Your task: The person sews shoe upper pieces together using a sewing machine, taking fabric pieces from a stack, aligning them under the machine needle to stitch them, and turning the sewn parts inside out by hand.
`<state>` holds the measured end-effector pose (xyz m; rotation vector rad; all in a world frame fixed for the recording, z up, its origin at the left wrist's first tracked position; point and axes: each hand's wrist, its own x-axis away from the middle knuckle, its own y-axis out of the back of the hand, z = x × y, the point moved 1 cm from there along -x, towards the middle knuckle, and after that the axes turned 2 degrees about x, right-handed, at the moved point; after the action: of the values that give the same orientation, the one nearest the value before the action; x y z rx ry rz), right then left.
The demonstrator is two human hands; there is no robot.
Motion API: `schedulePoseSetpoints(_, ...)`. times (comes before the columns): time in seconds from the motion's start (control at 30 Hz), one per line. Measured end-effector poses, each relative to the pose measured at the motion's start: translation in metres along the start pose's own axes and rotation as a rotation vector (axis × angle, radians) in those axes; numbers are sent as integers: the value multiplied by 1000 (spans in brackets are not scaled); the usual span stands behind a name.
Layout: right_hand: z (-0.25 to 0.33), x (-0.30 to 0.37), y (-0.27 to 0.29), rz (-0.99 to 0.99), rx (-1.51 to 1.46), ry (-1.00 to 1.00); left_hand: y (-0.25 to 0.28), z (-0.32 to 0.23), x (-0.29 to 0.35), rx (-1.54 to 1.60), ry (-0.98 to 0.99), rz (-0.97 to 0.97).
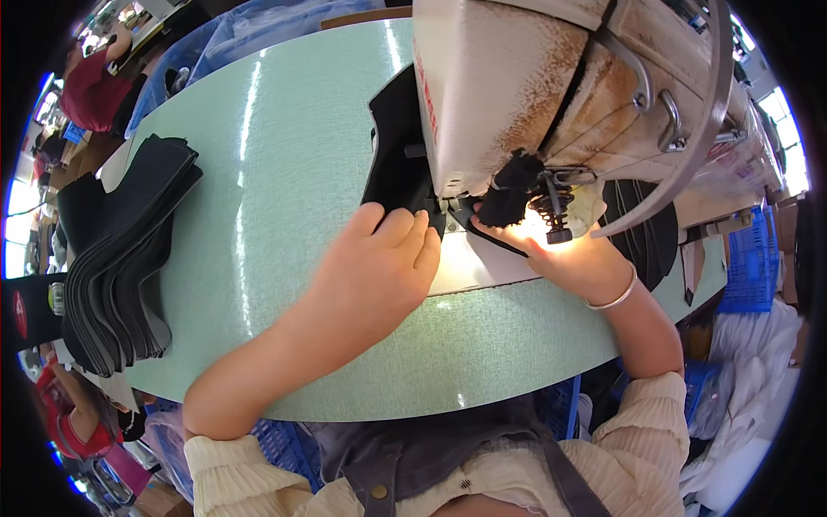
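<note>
A black, curved-edge fabric piece [398,142] lies under the head of a white, worn sewing machine [508,77]. My left hand [379,258] is closed on its near edge, fingers curled, just left of the presser foot [450,207]. On the other side of the foot, my right hand [575,263] pinches the piece's right-hand part, with a bracelet [618,291] at the wrist. The machine's thread tension spring [551,200] and a black cloth wad [508,189] hide some of the right fingers. A bright lamp glow lights the stitching spot.
A thick stack of black cut pieces [121,250] rests on the green table [293,189] at the left. More black pieces [642,228] lie right of the machine. A blue crate [749,263] stands at the far right. Other people are at the left edge.
</note>
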<state>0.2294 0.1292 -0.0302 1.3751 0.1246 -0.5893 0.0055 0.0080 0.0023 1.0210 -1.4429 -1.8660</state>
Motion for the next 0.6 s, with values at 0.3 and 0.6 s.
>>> schedulePoseSetpoints(0.3,24,-9,4,149,266,40,-13,-14,-5,-65,30,-130)
schedulePoseSetpoints(0.6,32,-4,9,82,185,73,-17,-15,2,169,207,-309)
